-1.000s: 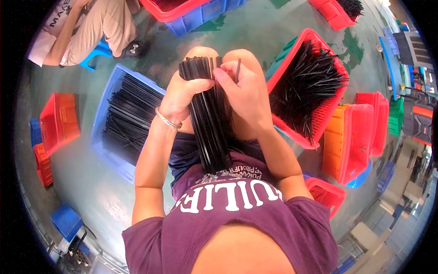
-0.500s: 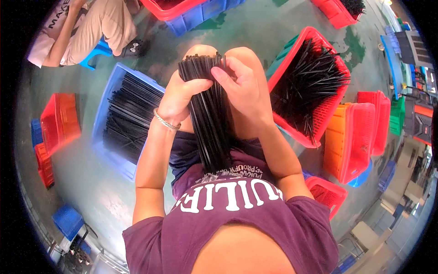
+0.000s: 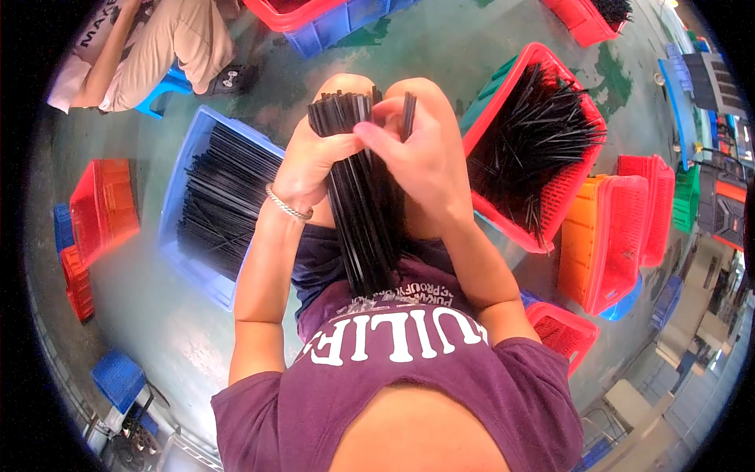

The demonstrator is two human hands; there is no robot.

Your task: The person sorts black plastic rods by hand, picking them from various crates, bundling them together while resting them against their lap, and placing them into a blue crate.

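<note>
My left hand (image 3: 308, 161) is wrapped round a thick bundle of thin black strips (image 3: 358, 220). The bundle lies lengthwise over my lap, its top ends fanned out between my knees and its lower ends against my shirt. Beside it my right hand (image 3: 425, 161) is closed, with a few black strips (image 3: 409, 114) standing out between its fingers, apart from the bundle's top. The right thumb reaches across to the bundle near the left thumb. The lower part of those few strips is hidden by the right hand.
At my left stands a blue crate (image 3: 177, 189) of neatly laid black strips; at my right, a red basket (image 3: 578, 189) holds strips in a jumble. Orange and red baskets (image 3: 605, 244) stand farther right. A person (image 3: 177, 47) sits at the far left on a blue stool (image 3: 163, 93).
My right hand has drawn a few strips away from the bundle's top toward the right. The left hand and the bundle have hardly moved.
</note>
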